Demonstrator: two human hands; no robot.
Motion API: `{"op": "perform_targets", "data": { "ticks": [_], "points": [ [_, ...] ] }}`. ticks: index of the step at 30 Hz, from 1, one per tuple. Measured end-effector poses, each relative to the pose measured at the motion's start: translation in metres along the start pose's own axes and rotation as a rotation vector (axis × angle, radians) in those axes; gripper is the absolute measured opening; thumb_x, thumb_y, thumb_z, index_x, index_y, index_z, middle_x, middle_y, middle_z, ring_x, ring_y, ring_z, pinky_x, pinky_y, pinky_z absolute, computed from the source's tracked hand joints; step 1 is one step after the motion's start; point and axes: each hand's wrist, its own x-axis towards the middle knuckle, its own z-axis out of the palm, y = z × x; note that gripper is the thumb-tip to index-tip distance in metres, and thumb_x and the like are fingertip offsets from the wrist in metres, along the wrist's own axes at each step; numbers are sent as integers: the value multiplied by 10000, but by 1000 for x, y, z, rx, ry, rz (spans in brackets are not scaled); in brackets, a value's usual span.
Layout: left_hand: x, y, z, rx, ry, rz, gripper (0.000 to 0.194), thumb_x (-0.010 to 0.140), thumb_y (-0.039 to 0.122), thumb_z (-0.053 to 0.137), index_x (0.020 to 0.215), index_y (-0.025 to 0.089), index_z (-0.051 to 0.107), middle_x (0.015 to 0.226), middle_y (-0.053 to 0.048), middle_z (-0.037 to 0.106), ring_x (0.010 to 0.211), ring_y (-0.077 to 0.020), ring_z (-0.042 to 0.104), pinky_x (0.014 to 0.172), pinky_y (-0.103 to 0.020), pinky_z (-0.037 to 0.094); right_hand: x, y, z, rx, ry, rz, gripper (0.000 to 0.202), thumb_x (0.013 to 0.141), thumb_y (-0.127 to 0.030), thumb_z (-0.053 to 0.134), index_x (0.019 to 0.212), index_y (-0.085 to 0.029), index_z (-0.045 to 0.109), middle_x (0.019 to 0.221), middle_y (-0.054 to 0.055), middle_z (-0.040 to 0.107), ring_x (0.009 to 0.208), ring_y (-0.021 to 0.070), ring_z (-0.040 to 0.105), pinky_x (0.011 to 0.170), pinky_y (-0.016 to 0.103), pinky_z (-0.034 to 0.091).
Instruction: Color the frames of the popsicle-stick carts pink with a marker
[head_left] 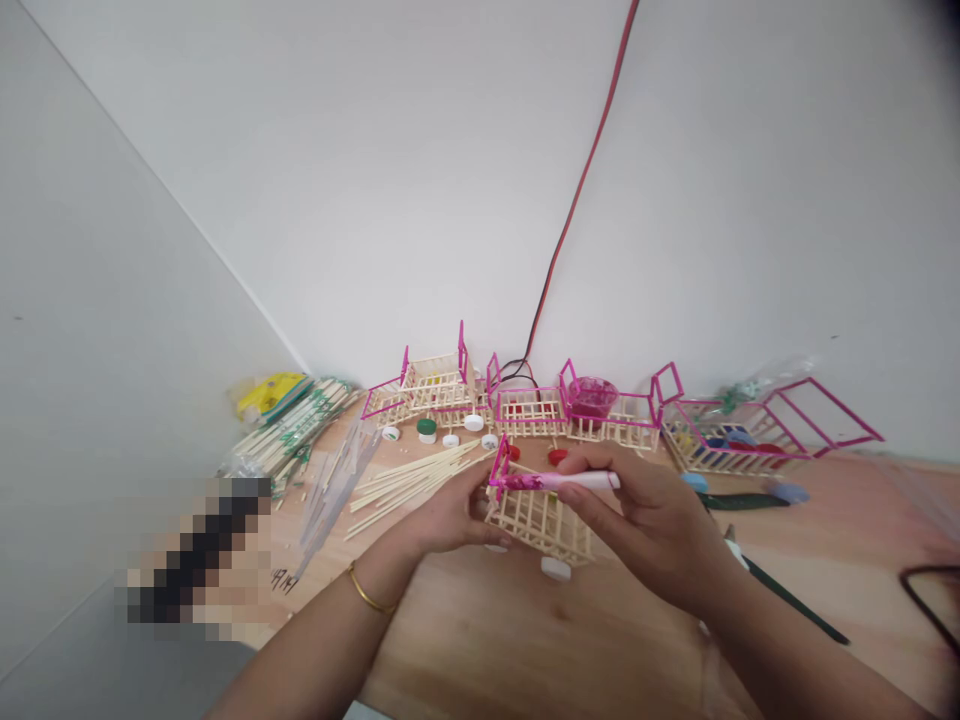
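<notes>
My left hand (454, 520) grips a small cart (540, 515) of pale wooden sticks, with bottle caps as wheels, at its left end. The end frame of this cart is coloured pink. Between thumb and fingers, my right hand (637, 515) pinches a white-handled paintbrush (577, 482) smeared with pink, held level across the cart's top. Its pink end lies at the pink frame; whether it touches there I cannot tell. Behind the hands stands a clear cup of pink paint (594, 397).
Along the wall stand several more stick carts (529, 412) with pink frames. Loose sticks (409, 485) and white caps (473, 423) lie left of centre. Bundled sticks (300, 430) are at far left. To the right are dark-handled pliers (795, 595). A red-black cable (581, 190) hangs down the wall.
</notes>
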Motion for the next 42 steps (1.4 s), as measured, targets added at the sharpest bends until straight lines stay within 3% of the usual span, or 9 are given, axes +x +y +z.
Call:
{"op": "perform_targets", "data": {
  "ticks": [8,16,26,34,38,42],
  "points": [
    [0,3,1,-9,8,-9,827,608,177,854,1347,225,486,1314,-97,576,1206,-282,556,1020,-408,440,2,-9,0,5,7,-13,43,914,-246,583,952,-247,604,796,-26,671,669,102,603,612,199,434],
    [-1,8,3,-7,32,-64,839,585,140,855,1337,231,493,1195,-66,637,1087,-253,611,921,-377,507,-8,-7,6,72,133,163,77,913,-304,584,940,-235,604,764,-21,645,640,111,590,595,217,444],
    [-2,7,1,-25,-33,-29,1004,585,125,848,1448,257,352,1344,-117,540,1191,-287,557,948,-403,497,-11,-10,9,169,148,246,136,899,-349,594,918,-217,623,790,5,635,679,127,591,618,234,473],
    [-2,5,6,-7,-10,-65,971,595,110,825,1431,274,359,1236,-82,593,1047,-243,614,870,-372,524,-20,11,20,499,181,394,199,882,-402,624,939,-213,602,701,-9,599,631,128,568,595,250,485],
    [-2,6,6,41,-14,-28,1000,591,115,833,1444,266,335,1315,-100,548,1124,-261,582,912,-367,506,-27,27,23,613,211,451,198,883,-404,632,942,-218,600,692,-16,585,648,128,550,627,262,459],
    [-3,7,4,59,-43,6,1122,599,109,822,1512,287,195,1386,-115,496,1183,-282,556,949,-391,491,-32,35,24,794,253,496,194,867,-405,659,928,-227,609,708,-21,581,648,115,519,623,253,422]
  ]
}}
